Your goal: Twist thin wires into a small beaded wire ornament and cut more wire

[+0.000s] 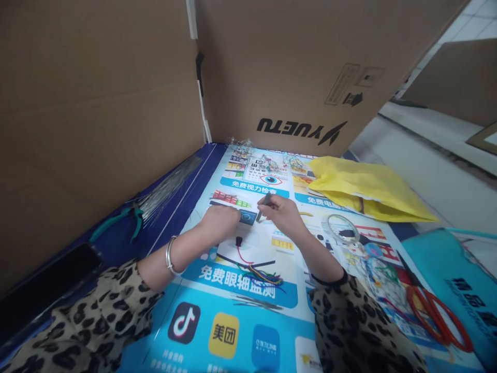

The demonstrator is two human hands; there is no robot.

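Note:
Near the middle of the printed poster sheet (287, 352), my right hand (282, 211) pinches a small dark tool, perhaps tweezers (264, 206). Just to its left is my left hand (223, 221), its fingers curled together; whatever lies between them is too small to make out. The two hands are apart by a small gap. Below them a dark bead-like piece with a red thread (238, 241) rests on the sheet. A bundle of coloured threads (264, 277) spreads nearer to me, beside thin dark strips (258, 303).
Cardboard walls (101, 93) stand left and behind. Pliers (135, 223), wires (169, 187) and a black phone-like object (50, 290) lie left. To the right are a yellow bag (365, 184), a tape roll (341, 229), red-handled scissors (438, 318) and a teal bag (446, 274).

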